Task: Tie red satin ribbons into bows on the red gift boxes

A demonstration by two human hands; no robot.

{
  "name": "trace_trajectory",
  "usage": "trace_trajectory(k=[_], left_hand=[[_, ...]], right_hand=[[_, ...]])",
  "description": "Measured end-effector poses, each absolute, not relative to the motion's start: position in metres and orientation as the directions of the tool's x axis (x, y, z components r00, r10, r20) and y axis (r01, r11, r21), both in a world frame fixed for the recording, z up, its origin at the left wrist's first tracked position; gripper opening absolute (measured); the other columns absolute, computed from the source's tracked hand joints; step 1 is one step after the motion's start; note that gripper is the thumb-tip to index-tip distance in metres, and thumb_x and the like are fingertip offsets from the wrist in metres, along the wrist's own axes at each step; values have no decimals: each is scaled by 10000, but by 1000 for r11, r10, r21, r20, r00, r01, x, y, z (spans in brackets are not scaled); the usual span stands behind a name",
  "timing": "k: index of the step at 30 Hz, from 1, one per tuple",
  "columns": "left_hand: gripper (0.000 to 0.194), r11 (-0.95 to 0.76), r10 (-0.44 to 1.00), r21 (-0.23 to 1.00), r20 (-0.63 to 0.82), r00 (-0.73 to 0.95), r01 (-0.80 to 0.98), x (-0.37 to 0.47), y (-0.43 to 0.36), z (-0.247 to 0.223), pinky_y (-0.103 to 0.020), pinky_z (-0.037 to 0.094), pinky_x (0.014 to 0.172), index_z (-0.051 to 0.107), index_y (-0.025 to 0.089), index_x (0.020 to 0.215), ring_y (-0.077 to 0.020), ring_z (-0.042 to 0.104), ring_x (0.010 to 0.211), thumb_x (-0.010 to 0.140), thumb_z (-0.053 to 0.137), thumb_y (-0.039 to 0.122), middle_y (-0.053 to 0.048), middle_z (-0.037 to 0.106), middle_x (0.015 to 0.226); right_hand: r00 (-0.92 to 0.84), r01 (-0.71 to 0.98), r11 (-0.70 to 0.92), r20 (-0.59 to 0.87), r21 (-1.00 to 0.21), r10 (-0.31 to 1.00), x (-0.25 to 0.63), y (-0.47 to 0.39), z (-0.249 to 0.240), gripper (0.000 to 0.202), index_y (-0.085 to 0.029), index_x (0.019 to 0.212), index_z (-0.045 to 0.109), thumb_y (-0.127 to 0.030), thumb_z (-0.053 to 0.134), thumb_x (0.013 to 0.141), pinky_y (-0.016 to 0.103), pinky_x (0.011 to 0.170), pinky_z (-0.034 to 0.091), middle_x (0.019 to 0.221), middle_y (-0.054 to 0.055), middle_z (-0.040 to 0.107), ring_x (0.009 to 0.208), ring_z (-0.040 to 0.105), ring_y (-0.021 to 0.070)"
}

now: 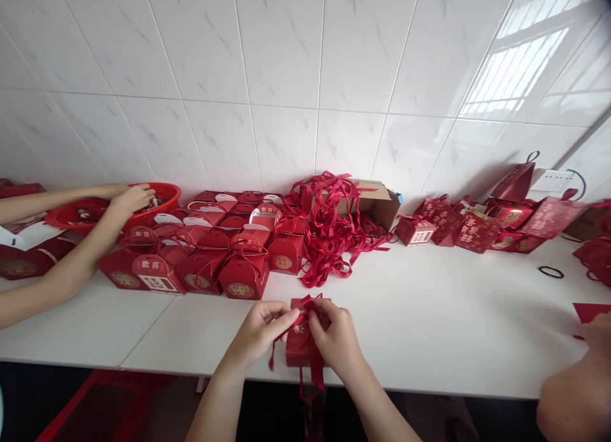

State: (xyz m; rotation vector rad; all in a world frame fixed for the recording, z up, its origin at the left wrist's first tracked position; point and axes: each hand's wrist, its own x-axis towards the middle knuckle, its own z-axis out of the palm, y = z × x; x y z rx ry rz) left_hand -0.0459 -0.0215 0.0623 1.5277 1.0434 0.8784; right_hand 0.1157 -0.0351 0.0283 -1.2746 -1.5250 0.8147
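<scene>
A small red gift box (pixel 296 350) stands at the front edge of the white table, between my two hands. Red ribbon (pixel 317 369) lies across its top, and loose ends hang down over the front. My left hand (pixel 267 327) pinches a piece of the ribbon at the box's upper left. On the other side, my right hand (pixel 331 331) has its fingers closed on the ribbon near the top middle. How the ribbon is looped under the fingers is partly hidden.
Packed red boxes (pixel 245 270) stand in rows at left. Behind my hands lies a ribbon heap (pixel 329 238) beside a cardboard box (pixel 386 207). Other people's hands work at a red basin (pixel 167 194) and at far right. Decorated boxes (pixel 480 232) and a black ring (pixel 551 272) lie right.
</scene>
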Motion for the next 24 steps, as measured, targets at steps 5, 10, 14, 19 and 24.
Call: trace_trajectory(k=[5, 10, 14, 19, 24], left_hand=[[240, -348, 870, 881, 175, 462, 321, -22, -15, 89, -256, 456, 704, 705, 187, 798, -163, 584, 741, 848, 564, 374, -25, 639, 763], [354, -451, 877, 814, 328, 352, 365, -16, 1, 83, -308, 442, 909, 599, 286, 1207, -192, 551, 1042, 905, 465, 412, -56, 580, 1075], [334, -367, 913, 862, 262, 314, 348, -26, 4, 63, -331, 447, 927, 626, 247, 1138, -208, 578, 1035, 839, 577, 388, -55, 640, 1092], [192, -252, 958, 920, 194, 210, 301, -32, -6, 38, -328, 504, 804, 694, 174, 778, -224, 650, 828, 788, 631, 355, -63, 714, 827], [189, -289, 952, 922, 249, 176, 256, -29, -15, 26, -286, 495, 775, 629, 176, 818, -194, 631, 825, 856, 546, 341, -43, 678, 817]], right_hand=[[-185, 295, 375, 333, -879, 925, 123, -40, 34, 200, -193, 917, 655, -154, 546, 753, 219, 559, 401, 748, 1, 645, 613, 528, 123], [-73, 246, 326, 318, -913, 945, 125, -36, 24, 252, -169, 623, 555, -248, 489, 853, 233, 551, 387, 675, 11, 559, 595, 476, 117], [-18, 222, 305, 309, -926, 951, 127, -32, 20, 345, -178, 558, 508, -340, 512, 863, 254, 599, 421, 691, 29, 552, 644, 508, 137], [38, 128, 246, 253, -961, 967, 123, -31, 17, 151, -202, 797, 511, -339, 553, 843, 244, 556, 410, 643, -13, 562, 587, 504, 130], [125, 86, 280, 290, -956, 949, 115, -32, 11, 190, -230, 816, 397, -329, 557, 841, 219, 506, 384, 624, -53, 515, 527, 471, 109]])
